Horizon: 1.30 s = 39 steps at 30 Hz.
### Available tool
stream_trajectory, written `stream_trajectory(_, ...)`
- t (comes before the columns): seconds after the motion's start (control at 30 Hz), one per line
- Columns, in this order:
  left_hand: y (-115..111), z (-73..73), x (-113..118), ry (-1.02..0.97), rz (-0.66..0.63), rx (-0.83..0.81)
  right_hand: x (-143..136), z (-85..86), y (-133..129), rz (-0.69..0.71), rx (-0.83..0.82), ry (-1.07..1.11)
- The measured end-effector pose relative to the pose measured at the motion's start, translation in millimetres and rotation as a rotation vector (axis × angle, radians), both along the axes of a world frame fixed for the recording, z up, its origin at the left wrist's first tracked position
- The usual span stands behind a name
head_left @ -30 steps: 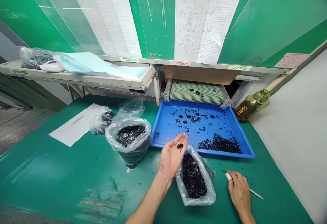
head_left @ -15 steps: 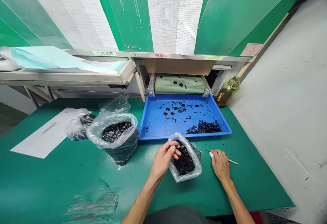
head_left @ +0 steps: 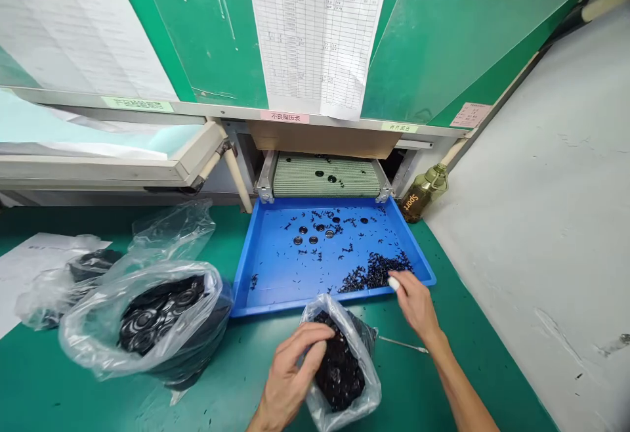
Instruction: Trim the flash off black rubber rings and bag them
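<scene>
My left hand (head_left: 298, 369) is over the left side of a small clear plastic bag (head_left: 367, 396) filled with small black parts. Its fingers curve over the bag's mouth, the thumb a little apart from them, with nothing visible between. My right hand (head_left: 417, 304), a white cover on one fingertip, reaches over the near right rim of a blue tray (head_left: 280, 274). Its fingers stretch to the edge of a pile of tiny black pieces (head_left: 378, 269); their undersides are hidden. A thin white-handled tool (head_left: 403, 345) lies on the green table between the small bag and my right wrist.
A larger bag of black rings (head_left: 162, 314) stands at left, beside another bag (head_left: 93, 264) and a paper sheet (head_left: 14, 274). Black rings and scraps dot the tray. Behind it are a green conveyor belt (head_left: 300, 179) and a bottle (head_left: 424, 194). A wall (head_left: 551, 222) bounds the right.
My right hand has left the thin tool on the table and moved forward to the tray's pile. My left hand has lowered over the small bag. The view has shifted closer and rightward.
</scene>
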<state>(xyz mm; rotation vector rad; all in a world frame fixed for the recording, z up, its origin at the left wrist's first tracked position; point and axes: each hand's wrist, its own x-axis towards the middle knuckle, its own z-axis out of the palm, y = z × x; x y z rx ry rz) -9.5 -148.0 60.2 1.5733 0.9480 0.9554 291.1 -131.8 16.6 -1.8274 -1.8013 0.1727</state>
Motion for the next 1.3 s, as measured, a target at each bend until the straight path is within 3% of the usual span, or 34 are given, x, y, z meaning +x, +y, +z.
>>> stream_trajectory(0.13, 36.8, -11.1, -5.8, -0.194, 0.326, -0.272, 11.9, 4.0, 116.4, -0.060, -0.115, -0.027)
stream_trajectory(0.23, 70.7, -19.2, -7.6, -0.271, 0.433, -0.384, 15.4, -9.5, 185.6, -0.042, -0.170, -0.025)
stream_trajectory(0.3, 89.4, -26.0, -7.3, -0.307, 0.436, -0.430, 18.1, -18.3, 215.5, -0.033, -0.210, -0.003)
stream_trajectory(0.4, 111.0, -37.6, -3.3, -0.365, 0.407, -0.482, 23.9, -24.2, 237.9, -0.025, -0.254, 0.058)
stream_trajectory(0.5, 129.3, -45.4, 6.9, -0.402, 0.372, -0.506, 19.9, -21.5, 237.2, -0.009, -0.283, 0.152)
stream_trajectory(0.57, 140.0, -47.4, 16.8, -0.392, 0.335, -0.503, 2.1, -18.4, 224.2, 0.020, -0.317, 0.239)
stream_trajectory(0.73, 151.5, -52.1, 38.7, -0.305, 0.222, -0.450, -86.1, -13.2, 162.4, 0.212, -0.404, 0.476)
stream_trajectory(0.87, 147.0, -60.2, 37.3, -0.163, 0.229, -0.346, -131.1, -2.0, 124.7, 0.294, -0.287, 0.689)
stream_trajectory(1.0, 140.0, -57.4, 30.9, -0.027, 0.258, -0.229, -130.3, 8.3, 113.4, 0.392, -0.265, 0.675)
stream_trajectory(1.13, 134.1, -47.9, 31.3, 0.064, 0.249, -0.094, -124.0, 4.1, 107.8, 0.318, -0.314, 0.764)
stream_trajectory(1.3, 129.3, -41.0, 31.0, 0.133, 0.208, -0.045, -124.6, -3.4, 99.7, 0.290, -0.244, 0.659)
